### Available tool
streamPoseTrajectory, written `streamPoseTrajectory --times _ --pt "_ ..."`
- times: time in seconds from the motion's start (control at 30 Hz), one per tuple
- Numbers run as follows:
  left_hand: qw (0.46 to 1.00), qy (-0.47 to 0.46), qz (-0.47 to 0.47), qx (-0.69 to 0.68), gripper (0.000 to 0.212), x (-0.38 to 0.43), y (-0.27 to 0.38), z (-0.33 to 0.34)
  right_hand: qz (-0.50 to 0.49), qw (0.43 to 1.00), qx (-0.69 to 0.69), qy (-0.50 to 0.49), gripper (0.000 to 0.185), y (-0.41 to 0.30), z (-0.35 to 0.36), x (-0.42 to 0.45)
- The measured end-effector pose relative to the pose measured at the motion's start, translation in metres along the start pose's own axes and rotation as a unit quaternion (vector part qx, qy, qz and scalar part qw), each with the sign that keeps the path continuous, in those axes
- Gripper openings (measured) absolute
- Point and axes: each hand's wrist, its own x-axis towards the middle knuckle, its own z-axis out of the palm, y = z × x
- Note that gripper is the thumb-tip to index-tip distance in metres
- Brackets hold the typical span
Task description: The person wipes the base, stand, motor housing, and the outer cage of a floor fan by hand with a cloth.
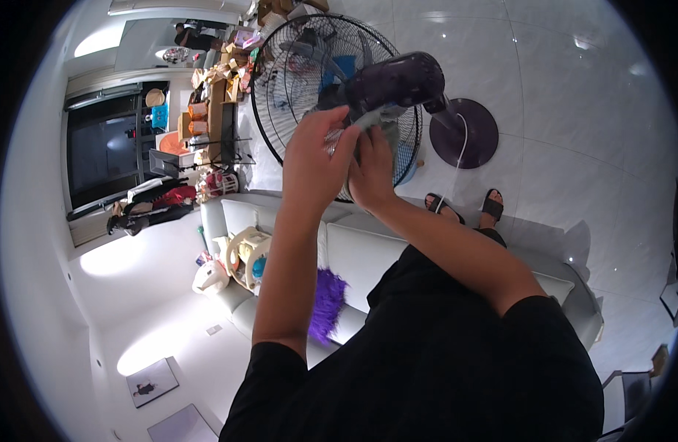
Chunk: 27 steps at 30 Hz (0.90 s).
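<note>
A pedestal fan stands before me, with a black wire grille (270,130), a dark purple motor housing (399,80) and a round purple base (471,152) on the floor. Both hands are at the rear of the grille, just below the housing. My left hand (315,157) has its thumb and forefinger apart against the wires; its other fingers are hidden. Close beside it, my right hand (373,168) has bent fingers touching a pale, thin sheet (374,117), perhaps cloth or film. How firmly either hand grips is unclear. A white cord (461,146) runs from the fan's post past my feet.
Behind my arms extends a light grey sofa (363,243) with a purple furry cushion (329,304) and a cream toy-like frame (249,254). Cartons and packages (228,72) crowd the far side. A music stand (236,149) is near them. Glossy tiles (571,99) cover the floor.
</note>
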Motion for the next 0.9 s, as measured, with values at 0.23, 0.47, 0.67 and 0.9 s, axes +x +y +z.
streamPoseTrajectory --times 0.23,0.47,0.67,0.9 --pt "0.923 0.265 -0.250 -0.127 0.102 -0.022 -0.128 -0.022 0.075 0.996 0.022 -0.037 0.055 0.009 0.029 0.007" --pt "0.895 0.124 -0.254 -0.345 0.089 -0.037 -0.142 0.011 -0.056 0.995 -0.060 0.057 0.052 -0.032 0.033 0.012" --pt "0.859 0.162 -0.286 -0.393 0.081 -0.041 -0.115 0.021 -0.009 0.997 0.014 -0.078 0.064 0.016 0.012 0.025" --pt "0.884 0.156 -0.191 -0.398 0.077 -0.055 -0.145 0.024 -0.112 0.992 0.006 -0.053 0.047 -0.033 0.021 0.064"
